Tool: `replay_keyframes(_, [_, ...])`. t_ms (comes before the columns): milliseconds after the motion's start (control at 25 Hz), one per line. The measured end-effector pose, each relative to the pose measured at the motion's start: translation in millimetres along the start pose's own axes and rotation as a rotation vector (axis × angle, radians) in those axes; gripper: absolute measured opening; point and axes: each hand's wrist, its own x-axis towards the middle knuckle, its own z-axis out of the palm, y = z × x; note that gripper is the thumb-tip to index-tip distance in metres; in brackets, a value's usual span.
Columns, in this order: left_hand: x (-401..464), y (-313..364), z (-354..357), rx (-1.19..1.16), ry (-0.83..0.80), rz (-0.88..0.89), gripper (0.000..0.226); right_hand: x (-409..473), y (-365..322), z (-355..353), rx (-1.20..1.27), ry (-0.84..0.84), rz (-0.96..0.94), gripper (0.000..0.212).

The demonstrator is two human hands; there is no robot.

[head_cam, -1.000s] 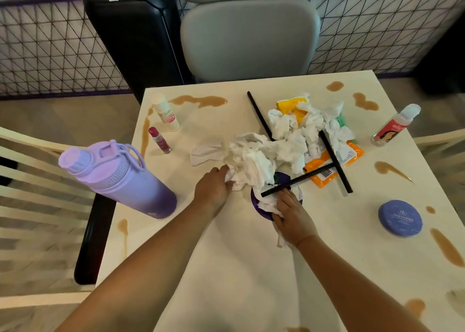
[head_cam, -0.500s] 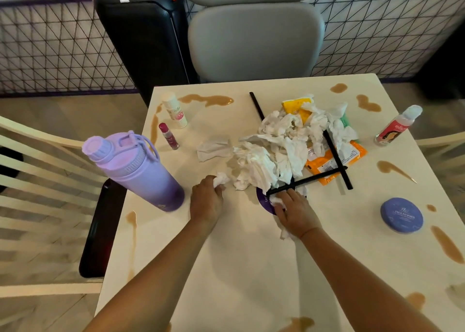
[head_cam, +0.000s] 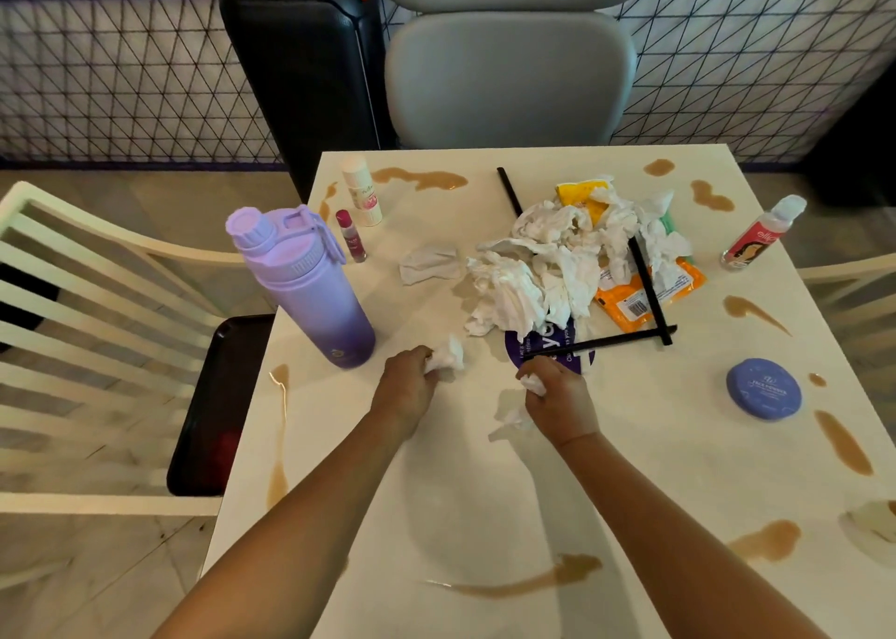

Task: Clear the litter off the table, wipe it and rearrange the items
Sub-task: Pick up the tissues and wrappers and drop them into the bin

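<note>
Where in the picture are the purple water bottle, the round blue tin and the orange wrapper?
purple water bottle (head_cam: pixel 310 294), head view, on the middle of its body.
round blue tin (head_cam: pixel 763 388), head view, on the centre of its lid.
orange wrapper (head_cam: pixel 630 306), head view, on its white barcode label.

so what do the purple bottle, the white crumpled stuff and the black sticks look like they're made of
Purple bottle: probably matte-coated metal or hard plastic; smooth, dull lilac gradient, ribbed plastic-looking lid.
White crumpled stuff: thin tissue paper; soft creases, ragged edges.
Black sticks: likely plastic straws; straight, uniform, slight sheen, though too thin to be sure.
</note>
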Motion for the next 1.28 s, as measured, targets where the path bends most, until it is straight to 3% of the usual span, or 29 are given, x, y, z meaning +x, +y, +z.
replay_keyframes(80, [-16, 4, -11, -0.132, 0.068, -0.030, 0.026, -1, -21, 4, 0.059, -0.006, 0.032, 0.014])
replay_keyframes(280, [-62, -9, -40, -0.269, 0.104, -0.008, 0.049, -7, -81, 18, 0.132, -0.105, 0.042, 0.027])
replay_keyframes(600, [-141, -103, -113, -0.600, 0.205, -0.041, 0.030, -56, -200, 80, 0.325, -0.087, 0.020, 0.031])
replay_keyframes(800, [-205, -214, -177, -0.819, 0.359, -0.149, 0.025, -116, -312, 161, 0.232, -0.360, 0.110, 0.046])
replay_keyframes(920, [-235, -274, -208, -0.858, 0.446, -0.237, 0.031, -150, -358, 202, 0.234, -0.481, 0.033, 0.047])
replay_keyframes(1120, [-265, -350, -229, -0.868, 0.539, -0.355, 0.032, -188, -390, 247, 0.204, -0.620, 0.048, 0.039])
replay_keyframes(1280, [-272, -372, -226, -1.027, 0.561, -0.456, 0.026, -200, -387, 266, 0.234, -0.670, 0.164, 0.043])
